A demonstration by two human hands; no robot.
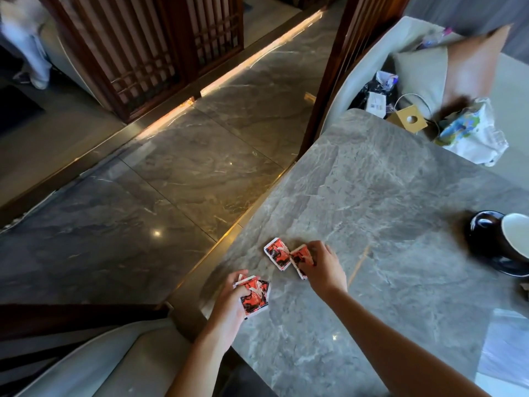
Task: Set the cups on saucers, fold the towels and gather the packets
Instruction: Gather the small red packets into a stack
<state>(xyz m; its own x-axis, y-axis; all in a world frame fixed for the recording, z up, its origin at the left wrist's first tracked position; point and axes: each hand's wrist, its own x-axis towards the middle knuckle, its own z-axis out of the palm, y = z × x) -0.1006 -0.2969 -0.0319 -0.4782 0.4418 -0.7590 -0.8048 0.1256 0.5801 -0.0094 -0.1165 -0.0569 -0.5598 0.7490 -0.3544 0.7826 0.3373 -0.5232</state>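
Red-and-white packets lie near the left edge of the grey marble table (372, 196). My left hand (232, 308) grips a small stack of packets (256, 295) at the table's edge. My right hand (322, 266) pinches another packet (300, 257), tilted up on its side. One loose packet (276, 253) lies flat just left of it, touching it. At the right edge a black cup with a white inside (512, 239) sits on a black saucer (512, 269), partly cut off by the frame. No towels are in view.
A crumpled white printed bag (472, 136) and a small wooden box (408, 121) sit at the table's far corner. Another person's arm (475, 64) reaches there. Pale chairs stand at the near left and far side, the far one holding clutter. Polished floor lies left.
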